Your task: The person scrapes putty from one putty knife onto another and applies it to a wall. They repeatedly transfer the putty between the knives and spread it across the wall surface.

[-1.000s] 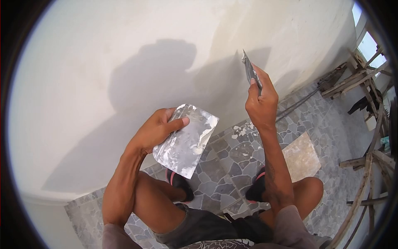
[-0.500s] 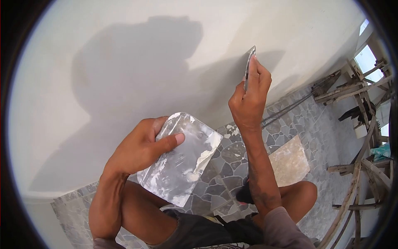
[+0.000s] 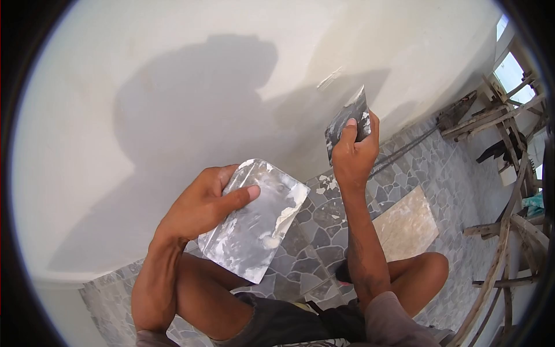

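Observation:
My left hand (image 3: 202, 202) grips a flat metal putty plate (image 3: 254, 231) by its left side, thumb on top. White putty is smeared along the plate's right edge. Closed round a dark scraper blade (image 3: 350, 124) is my right hand (image 3: 355, 150), its thumb pressed on the putty-spotted face. The blade's upper corner points at the pale wall (image 3: 191, 63), and a small gap seems to lie between them. A short raised streak of white putty (image 3: 330, 78) marks the wall just above the blade.
Stone-patterned tiles (image 3: 306, 254) cover the floor, with white flecks near the wall's foot. A beige square board (image 3: 407, 225) lies beyond my right forearm. Wooden scaffolding poles (image 3: 497, 254) stand at the right. My head and arm shadows fall on the wall.
My right hand has drawn back down from the wall and turned the scraper so its face shows. A fresh putty streak is now on the wall. The left hand's grip is unchanged.

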The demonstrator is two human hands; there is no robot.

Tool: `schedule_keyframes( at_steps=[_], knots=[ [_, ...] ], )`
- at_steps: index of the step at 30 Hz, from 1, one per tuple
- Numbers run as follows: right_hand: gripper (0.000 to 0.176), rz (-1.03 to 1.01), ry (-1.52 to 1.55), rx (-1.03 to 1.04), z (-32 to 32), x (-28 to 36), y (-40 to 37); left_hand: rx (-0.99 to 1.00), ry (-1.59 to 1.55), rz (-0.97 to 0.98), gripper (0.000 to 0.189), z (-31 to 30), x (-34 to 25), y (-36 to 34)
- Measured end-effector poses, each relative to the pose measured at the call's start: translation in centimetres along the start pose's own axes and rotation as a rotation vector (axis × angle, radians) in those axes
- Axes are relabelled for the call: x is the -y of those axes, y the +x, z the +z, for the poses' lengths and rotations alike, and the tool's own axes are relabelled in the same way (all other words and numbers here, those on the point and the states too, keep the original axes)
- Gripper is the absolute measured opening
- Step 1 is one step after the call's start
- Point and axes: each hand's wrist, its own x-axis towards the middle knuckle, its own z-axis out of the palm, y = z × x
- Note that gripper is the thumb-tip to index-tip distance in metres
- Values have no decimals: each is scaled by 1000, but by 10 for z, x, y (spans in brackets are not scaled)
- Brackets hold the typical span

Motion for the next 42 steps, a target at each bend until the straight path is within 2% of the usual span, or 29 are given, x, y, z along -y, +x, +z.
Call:
schedule_keyframes(
  at_steps=[1,3,4,7,10,13,16,20,26,35,39,40,42],
  knots=[
    [34,104,21,-29,0,3,7,-1,-3,-3,26,1,1,1],
    [22,108,-73,-35,3,7,22,-7,-15,-1,26,2,2,2],
    [37,173,-44,3,5,18,23,-5,-17,7,25,1,1,2],
    [39,-12,-101,-3,15,22,19,-6,-24,14,25,2,-1,-1],
    [44,-425,-261,-18,25,11,10,0,-19,10,25,2,-1,1],
    [49,-655,-255,143,19,9,0,-1,-9,14,25,1,2,2],
    [49,-685,-175,261,2,6,3,-5,-15,7,25,2,1,1],
    [50,-537,-165,39,-9,16,30,3,-3,-5,25,1,0,0],
    [52,-690,-324,18,1,12,48,-1,-6,30,26,2,-1,-4],
    [63,-767,-338,157,7,-9,12,-1,-15,3,29,1,-6,-1],
    [61,-713,-270,386,-11,-4,-1,-31,-48,34,29,6,-8,9],
    [56,-684,-243,390,-16,-4,-5,-32,-49,17,30,7,-10,12],
    [49,-489,-136,379,-31,1,-10,-38,-51,-19,31,9,-13,18]
  ],
)
